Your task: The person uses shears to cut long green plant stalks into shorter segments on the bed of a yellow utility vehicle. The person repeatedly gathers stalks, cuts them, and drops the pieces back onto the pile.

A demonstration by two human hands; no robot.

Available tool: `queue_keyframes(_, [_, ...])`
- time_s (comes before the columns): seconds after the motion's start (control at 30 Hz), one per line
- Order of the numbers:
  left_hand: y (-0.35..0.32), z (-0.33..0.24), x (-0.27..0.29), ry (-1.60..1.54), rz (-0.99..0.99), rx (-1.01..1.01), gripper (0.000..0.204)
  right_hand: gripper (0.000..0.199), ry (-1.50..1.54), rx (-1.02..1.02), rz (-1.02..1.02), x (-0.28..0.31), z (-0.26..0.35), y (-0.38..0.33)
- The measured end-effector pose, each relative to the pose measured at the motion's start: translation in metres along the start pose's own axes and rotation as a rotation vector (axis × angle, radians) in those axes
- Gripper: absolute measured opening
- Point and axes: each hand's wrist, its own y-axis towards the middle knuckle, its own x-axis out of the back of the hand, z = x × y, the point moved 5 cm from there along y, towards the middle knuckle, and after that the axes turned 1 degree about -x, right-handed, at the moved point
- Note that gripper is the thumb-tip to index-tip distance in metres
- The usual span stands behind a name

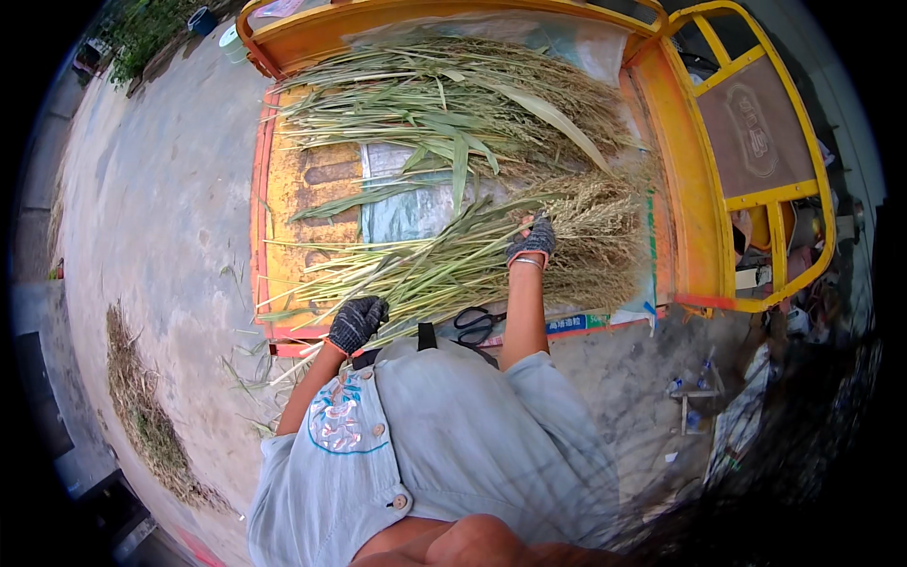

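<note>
Stalks could slide out of the bundle [453, 265] if I lift now, I judge, because my two grips sit far apart and the middle hangs unsupported between them. My left grip [357, 323], gloved in dark knit, is clenched around the cut stem ends at the near edge of the orange cart bed [283, 198]; the stems fan out loosely just beyond it, so a few thin ones may not be caught at all. My right grip [531, 241], also gloved, presses down on the bundle where the stems give way to the brown seed heads [595, 236]; I cannot tell whether its fingers are wrapped around the stalks or only resting on top. If it is only resting, the heavy head end, lying past that grip on the far side, could sag and shed grain onto the plastic sheet [406, 203] below.

A second risk is the black-handled scissors [477, 324], which lie just on my side of the bundle, between the two grips; a sweep backward could knock them off the cart edge onto the concrete ground [161, 217].

A larger heap of stalks [444, 104] lies well beyond both grips, apart from the bundle, though some long leaves cross toward it and might tangle.
</note>
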Motion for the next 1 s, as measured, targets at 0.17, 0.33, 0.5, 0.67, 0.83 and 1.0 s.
queue_keyframes(0.17, [-0.109,0.159,0.079,0.168,-0.268,0.337,0.034,0.031,0.156,0.164,0.019,0.038,0.099,0.009])
queue_keyframes(0.33, [-0.341,0.356,0.139,0.553,-0.199,1.404,0.046,0.030,0.150,0.155,0.048,0.035,0.116,-0.005])
queue_keyframes(0.5, [-0.288,0.269,0.123,0.624,-0.301,1.506,0.057,0.027,0.192,0.033,0.037,0.022,0.063,-0.026])
queue_keyframes(0.67, [-0.085,0.191,0.144,0.510,-0.867,0.415,0.030,0.019,0.161,-0.018,-0.041,0.006,0.025,-0.035])
queue_keyframes(0.83, [0.103,0.057,0.067,0.227,-0.344,-0.081,0.035,0.012,0.316,-0.039,0.189,0.023,0.016,-0.020])
queue_keyframes(1.0, [0.154,-0.027,-0.048,0.815,-0.006,-0.073,0.032,0.034,0.401,-0.182,0.266,0.068,-0.003,-0.006])
